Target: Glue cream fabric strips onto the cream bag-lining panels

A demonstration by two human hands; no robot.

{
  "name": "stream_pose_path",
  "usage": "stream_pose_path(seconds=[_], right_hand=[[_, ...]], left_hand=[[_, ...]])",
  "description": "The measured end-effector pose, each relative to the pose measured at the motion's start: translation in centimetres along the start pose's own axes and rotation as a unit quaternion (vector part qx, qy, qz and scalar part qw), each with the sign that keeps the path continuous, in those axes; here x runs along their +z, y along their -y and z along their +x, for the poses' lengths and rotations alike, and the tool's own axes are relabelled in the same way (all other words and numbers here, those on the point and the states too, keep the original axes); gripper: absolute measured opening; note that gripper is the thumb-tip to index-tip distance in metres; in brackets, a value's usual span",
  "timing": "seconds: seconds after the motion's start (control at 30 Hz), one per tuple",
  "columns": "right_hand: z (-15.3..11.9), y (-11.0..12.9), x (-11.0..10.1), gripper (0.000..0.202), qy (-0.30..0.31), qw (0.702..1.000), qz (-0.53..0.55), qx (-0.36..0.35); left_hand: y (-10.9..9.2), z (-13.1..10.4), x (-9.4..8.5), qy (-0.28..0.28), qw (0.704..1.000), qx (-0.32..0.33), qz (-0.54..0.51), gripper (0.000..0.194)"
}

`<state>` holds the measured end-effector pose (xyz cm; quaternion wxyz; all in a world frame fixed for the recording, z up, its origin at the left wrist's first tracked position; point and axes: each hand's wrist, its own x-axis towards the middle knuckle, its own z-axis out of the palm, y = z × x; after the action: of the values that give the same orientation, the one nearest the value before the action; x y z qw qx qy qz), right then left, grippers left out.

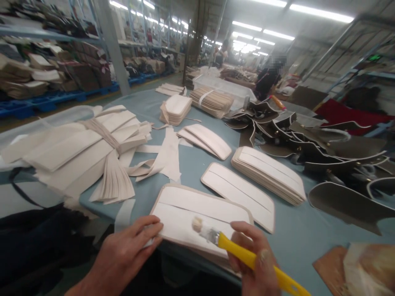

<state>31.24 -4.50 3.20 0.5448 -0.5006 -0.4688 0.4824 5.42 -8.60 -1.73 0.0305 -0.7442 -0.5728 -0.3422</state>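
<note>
My right hand (254, 259) is closed around the yellow handle of a paintbrush (237, 249). Its bristles point left, over a white panel (200, 209) with beige edging and a dark lengthwise line. This panel tops a stack at the table's front edge. My left hand (129, 242) grips the stack's left front corner, fingertips on the top panel; something pale shows between fingers and thumb. Behind lies a similar single panel (240, 197), and to its right a stack of panels (268, 174). A few curved panels (205, 139) overlap farther back.
Left on the blue-green table (293, 242) lies a tied bundle of beige strips (83, 144). Banded stacks (211, 100) stand at the back. Dark, white-edged curved pieces (308, 139) pile up on the right. A brown, stained object (367, 267) sits at the front right. Laden shelves and people are beyond.
</note>
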Motion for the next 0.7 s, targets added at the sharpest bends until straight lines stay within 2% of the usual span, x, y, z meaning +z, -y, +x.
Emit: stream_pose_path(seconds=[0.07,0.13,0.27,0.43,0.57,0.7], right_hand=[[0.8,0.0,2.6,0.054,-0.01,0.998,-0.008,0.064],[1.9,-0.4,4.4,0.054,-0.006,0.997,-0.023,0.079],[3.8,-1.5,6.8,0.059,0.051,0.997,-0.033,0.054],[4.2,-2.3,9.6,0.058,0.088,0.995,-0.022,0.028],[4.1,-3.2,10.7,0.054,0.111,0.993,-0.04,0.033],[4.1,-3.0,10.0,0.05,0.112,0.991,-0.062,0.028]], left_hand=[[-0.3,-0.7,0.7,-0.015,1.0,0.014,0.018,0.025],[-0.4,-0.9,1.1,-0.027,0.999,0.014,0.027,0.027],[-0.5,-0.5,1.2,-0.029,0.999,0.018,0.03,0.028],[-0.7,-0.4,1.3,-0.049,0.999,0.004,0.018,0.03],[-0.4,-0.7,1.7,-0.042,0.999,-0.008,0.012,0.029],[0.0,-1.1,1.9,-0.024,1.0,-0.014,0.003,0.029]])
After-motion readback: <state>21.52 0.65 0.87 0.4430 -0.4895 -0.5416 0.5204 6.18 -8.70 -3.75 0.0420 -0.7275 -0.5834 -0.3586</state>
